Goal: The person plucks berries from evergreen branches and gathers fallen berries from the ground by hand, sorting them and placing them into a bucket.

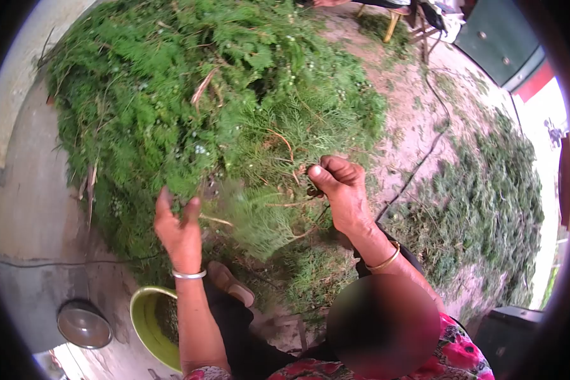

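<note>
My right hand point(343, 190) is closed in a pinch on the stem end of a flat, feathery evergreen sprig point(259, 221). The sprig stretches leftward from the fingers, its leafy part slightly blurred. My left hand point(178, 231) is raised at the lower left of a large heap of evergreen branches point(164, 95). Its thumb and fingers are apart, with nothing visible between them. A pale bare twig point(215, 220) shows just right of that hand. Small pale cones or berries dot the foliage.
A green tub point(152, 316) with small bits inside stands at lower left, near a metal bowl point(84, 324). More cut greenery point(481, 209) is spread at right. A dark cable point(418, 164) crosses the floor. Another person's hand point(329, 2) shows at the top edge, near a wooden stool point(392, 25).
</note>
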Demonstrator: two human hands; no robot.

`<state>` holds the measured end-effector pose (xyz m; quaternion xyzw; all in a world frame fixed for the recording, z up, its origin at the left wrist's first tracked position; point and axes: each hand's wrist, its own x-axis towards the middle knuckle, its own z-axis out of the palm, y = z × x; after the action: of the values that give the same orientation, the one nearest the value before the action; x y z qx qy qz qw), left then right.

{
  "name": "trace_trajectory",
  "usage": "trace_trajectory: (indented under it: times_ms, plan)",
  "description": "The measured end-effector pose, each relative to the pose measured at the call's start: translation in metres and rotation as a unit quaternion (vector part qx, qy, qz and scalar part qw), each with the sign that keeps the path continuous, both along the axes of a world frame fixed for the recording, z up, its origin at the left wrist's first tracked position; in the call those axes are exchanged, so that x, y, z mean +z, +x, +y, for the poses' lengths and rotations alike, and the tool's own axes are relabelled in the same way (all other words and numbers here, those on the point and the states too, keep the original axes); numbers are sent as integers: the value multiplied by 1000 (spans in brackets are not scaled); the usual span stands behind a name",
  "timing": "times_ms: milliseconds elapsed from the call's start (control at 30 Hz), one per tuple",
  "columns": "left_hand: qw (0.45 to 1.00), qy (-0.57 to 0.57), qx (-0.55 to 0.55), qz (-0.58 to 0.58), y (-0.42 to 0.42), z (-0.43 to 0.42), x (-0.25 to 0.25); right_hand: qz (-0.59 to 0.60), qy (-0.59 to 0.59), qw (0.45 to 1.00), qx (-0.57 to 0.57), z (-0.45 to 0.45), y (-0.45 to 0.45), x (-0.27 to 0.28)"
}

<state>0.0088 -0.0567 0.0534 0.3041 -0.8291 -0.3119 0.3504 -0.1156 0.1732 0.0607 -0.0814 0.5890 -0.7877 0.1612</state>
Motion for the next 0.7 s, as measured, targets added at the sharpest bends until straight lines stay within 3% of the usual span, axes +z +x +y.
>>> trace_trajectory:
  times_ms: [33,100,133,167,233,267,333,367,433,467,500,567,600,633,700]
  plan:
    - [1000,-2,9,-2,1,2,3,16,-2,1000,11,-2,2,-2]
    - [976,189,-86,63,3,7,10,16,-3,999,31,-7,7,-3]
    - [953,275,-123,27,5,9,16,9,5,1000,23,-10,11,-1]
    - [911,390,-128,29,4,16,26,3,14,1000,15,-13,13,-1]
    - [834,514,-149,133,14,28,18,5,16,999,32,-13,15,-5]
    - [835,513,-143,136,13,32,18,16,14,998,51,-13,17,-3]
    - [742,625,-182,161,4,36,20,60,19,993,96,-13,18,-5]
    - [742,625,-178,163,2,37,21,59,18,993,100,-14,19,-6]
    - [765,607,-147,157,-2,38,22,182,152,964,124,-17,21,-10]
    - [761,621,-116,147,-1,38,23,297,225,921,113,-17,20,-15]
    - [761,621,-114,147,0,39,25,296,225,921,114,-18,21,-14]
    - [763,633,-8,134,1,41,29,298,314,893,118,-20,24,-9]
    - [769,619,-82,138,0,35,26,265,312,904,122,-23,25,-1]
    - [769,620,-82,136,0,34,26,262,312,905,123,-25,27,1]
    - [718,664,-104,179,-2,34,30,251,290,915,122,-27,29,2]
